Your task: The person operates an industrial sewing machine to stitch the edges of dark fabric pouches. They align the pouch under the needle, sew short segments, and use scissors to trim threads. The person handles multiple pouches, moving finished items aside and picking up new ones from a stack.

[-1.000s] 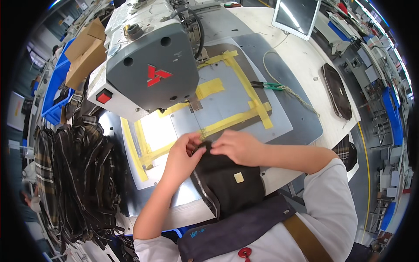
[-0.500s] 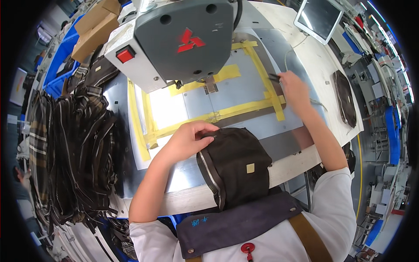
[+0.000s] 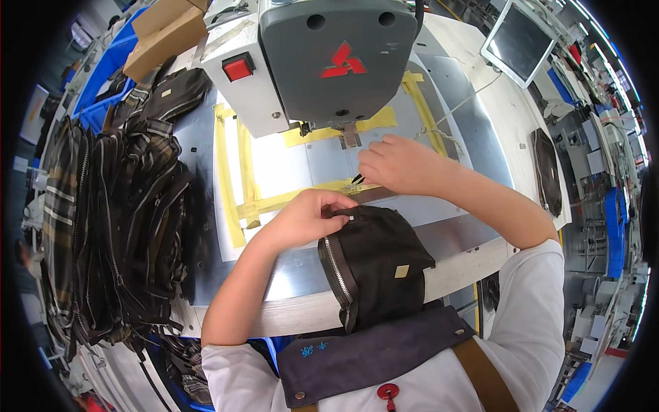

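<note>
A black zippered pouch (image 3: pixel 377 264) with a small tan label lies at the table's near edge, partly hanging over it. My left hand (image 3: pixel 305 216) grips the pouch's top edge by the zipper. My right hand (image 3: pixel 398 165) is closed on a small dark-tipped tool (image 3: pixel 358 180), whose tip points at that same edge, just below the needle of the grey sewing machine head (image 3: pixel 322 55). Both hands sit over the metal plate (image 3: pixel 309 161), which is framed in yellow tape (image 3: pixel 240 172).
A big pile of dark and plaid pouches (image 3: pixel 117 206) fills the table's left side. Cardboard boxes (image 3: pixel 165 34) and blue bins (image 3: pixel 103 75) stand at the back left. A monitor (image 3: pixel 518 41) stands at the back right, and a dark oval piece (image 3: pixel 547 172) lies at the right edge.
My right hand reached to the far right of the plate, took up the small tool, and came back to the pouch's top edge. My left hand stayed on the pouch.
</note>
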The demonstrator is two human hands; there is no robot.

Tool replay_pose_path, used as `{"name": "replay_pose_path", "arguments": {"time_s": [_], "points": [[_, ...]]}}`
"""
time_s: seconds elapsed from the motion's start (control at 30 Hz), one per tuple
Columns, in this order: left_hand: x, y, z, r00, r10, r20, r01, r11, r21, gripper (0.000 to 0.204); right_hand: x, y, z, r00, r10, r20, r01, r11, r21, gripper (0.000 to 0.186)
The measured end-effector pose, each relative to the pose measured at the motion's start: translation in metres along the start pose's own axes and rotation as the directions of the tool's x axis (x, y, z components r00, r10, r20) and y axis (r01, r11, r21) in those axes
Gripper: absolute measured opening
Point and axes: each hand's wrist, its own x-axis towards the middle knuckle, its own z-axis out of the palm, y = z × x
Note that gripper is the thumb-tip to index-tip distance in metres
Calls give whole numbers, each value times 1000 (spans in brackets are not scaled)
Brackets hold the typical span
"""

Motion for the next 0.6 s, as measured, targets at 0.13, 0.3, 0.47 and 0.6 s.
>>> {"name": "replay_pose_path", "arguments": {"time_s": [0.13, 0.3, 0.47, 0.6], "points": [[1, -2, -2, 999, 25, 21, -25, 999, -21, 24, 1, 0, 14, 997, 28, -77, -19, 993, 115, 23], [1, -2, 1, 998, 60, 15, -59, 998, -29, 22, 2, -18, 27, 959, 263, 107, -283, 919, 276, 26], [1, -9, 7, 991, 107, -77, -112, 992, -64, 22, -13, -26, 27, 884, 465, 43, -441, 802, 403, 25], [3, -8, 10, 977, 168, -133, -176, 983, -47, 21, -23, -27, -5, 778, 628, 11, -400, 481, 780, 26]]}}
